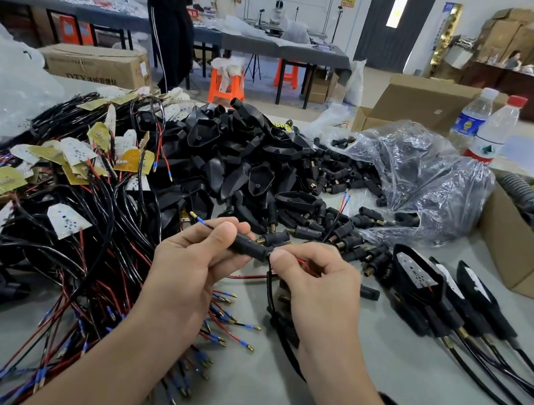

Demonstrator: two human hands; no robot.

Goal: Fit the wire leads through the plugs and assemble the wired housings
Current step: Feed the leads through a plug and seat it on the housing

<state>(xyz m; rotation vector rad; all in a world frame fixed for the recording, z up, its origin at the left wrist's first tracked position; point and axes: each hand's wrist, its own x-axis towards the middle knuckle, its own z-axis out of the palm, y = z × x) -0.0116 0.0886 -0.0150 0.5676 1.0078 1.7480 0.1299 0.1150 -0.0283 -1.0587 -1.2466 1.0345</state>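
While my left hand (195, 261) fingers pinch the plug (249, 246) mid-air over the surface's near edge, right hand (313, 277) fingers grip the wire lead (269, 285); threading step, next feed more through.

A single head-worn camera looks forward and down, close over the grey table (372, 371), room beyond.

Lighting: bright, even, diffuse indoor light; shadows soft and faint under the wire bundle (61, 218). Glare: overexposed door window (396, 12); specular highlights on the clear plastic bag (423, 176). Distortion: wide-angle curvature toward all edges. Focus: centre sharp; far tables and corners slightly soft, with compression smear.
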